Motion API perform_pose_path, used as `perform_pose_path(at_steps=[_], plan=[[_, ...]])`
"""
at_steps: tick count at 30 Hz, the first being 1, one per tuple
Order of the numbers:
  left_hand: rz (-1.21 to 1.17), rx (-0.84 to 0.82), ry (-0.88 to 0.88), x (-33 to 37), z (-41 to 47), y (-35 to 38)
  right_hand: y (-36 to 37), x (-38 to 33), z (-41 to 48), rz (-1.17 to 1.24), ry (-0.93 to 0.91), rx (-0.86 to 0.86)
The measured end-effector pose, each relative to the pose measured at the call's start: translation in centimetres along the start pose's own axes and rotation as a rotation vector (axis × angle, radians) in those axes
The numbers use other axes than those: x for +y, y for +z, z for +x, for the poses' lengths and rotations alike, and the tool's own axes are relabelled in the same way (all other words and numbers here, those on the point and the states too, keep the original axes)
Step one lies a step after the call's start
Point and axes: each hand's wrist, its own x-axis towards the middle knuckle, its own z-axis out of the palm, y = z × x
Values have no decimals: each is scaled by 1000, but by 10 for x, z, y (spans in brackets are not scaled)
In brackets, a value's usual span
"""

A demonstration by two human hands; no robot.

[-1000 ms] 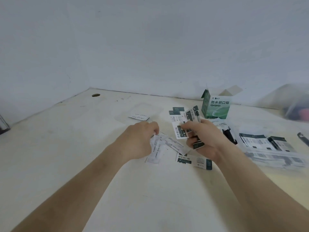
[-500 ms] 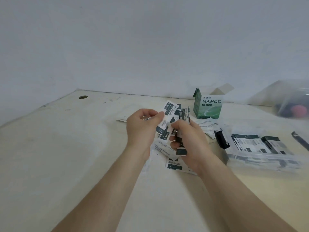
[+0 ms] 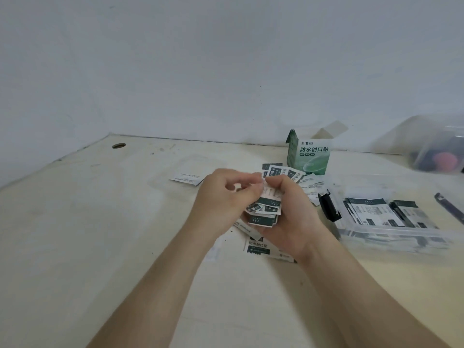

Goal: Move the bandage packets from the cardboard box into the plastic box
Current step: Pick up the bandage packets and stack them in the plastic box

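Both hands meet above the table's middle. My right hand (image 3: pixel 291 209) grips a stack of white-and-green bandage packets (image 3: pixel 265 209). My left hand (image 3: pixel 221 199) pinches the top of that stack with curled fingers. More loose packets (image 3: pixel 258 247) lie on the table under the hands and behind them. The green cardboard box (image 3: pixel 310 156) stands open at the back. The clear plastic box (image 3: pixel 391 232) sits to the right, with several packets (image 3: pixel 371 212) inside and a black latch (image 3: pixel 329 207) on its left end.
A clear plastic lid (image 3: pixel 193 169) with one packet (image 3: pixel 185 178) on it lies at the back left. A clear container (image 3: pixel 437 146) with a pink item stands at far right. A dark tool (image 3: pixel 449 207) lies near the right edge. A cable hole (image 3: pixel 118 146) is in the table's corner.
My left hand rose from the packets on the table and joined my right hand at the stack. The stack now sits lower in my right hand.
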Motion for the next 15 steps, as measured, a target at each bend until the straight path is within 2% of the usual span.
perform_pose_path(at_steps=[3, 5, 7, 10, 15], plan=[[365, -361, 176, -1, -6, -11, -2, -2, -3, -61, 51, -81], [643, -503, 240, 0, -12, -9, -2, -2, -5, -183, 73, -119], [746, -487, 296, -1, -12, -5, -2, -2, -7, -326, 58, -108], [722, -459, 321, -4, -10, -4, -5, -1, -6, -480, 66, -139], [571, -423, 354, -4, -14, -2, -5, 0, -5, -427, 34, -144]])
